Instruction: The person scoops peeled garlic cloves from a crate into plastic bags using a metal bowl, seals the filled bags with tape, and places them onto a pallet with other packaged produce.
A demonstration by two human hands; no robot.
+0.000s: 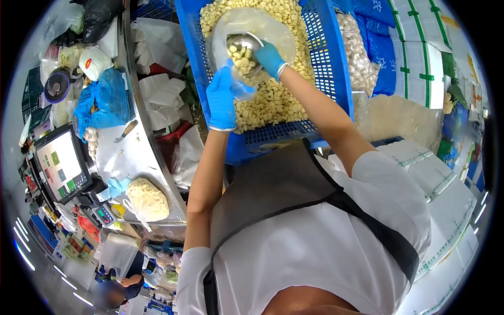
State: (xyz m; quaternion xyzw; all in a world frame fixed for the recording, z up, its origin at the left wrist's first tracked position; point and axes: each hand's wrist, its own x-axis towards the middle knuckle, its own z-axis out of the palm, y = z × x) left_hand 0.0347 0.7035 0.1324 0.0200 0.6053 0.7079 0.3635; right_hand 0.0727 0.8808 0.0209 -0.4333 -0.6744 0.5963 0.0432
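A blue plastic crate (pixel 341 68) holds many peeled garlic cloves (pixel 273 105). Over them, my right hand (pixel 271 59), in a blue glove, grips a round metal scoop (pixel 253 41) with several cloves in it. The scoop is at the mouth of a clear plastic bag (pixel 283 32) that lies on the cloves. My left hand (pixel 221 98), also gloved in blue, is left of the scoop with its fingers closed at the bag's near edge.
To the left, a metal counter (pixel 118 157) bears a bag of garlic (pixel 147 200), a knife (pixel 126 131), a blue bag (pixel 107 100) and a screen (pixel 62 164). White boxes (pixel 420 68) stand at right. Another person (pixel 128 281) is at the lower left.
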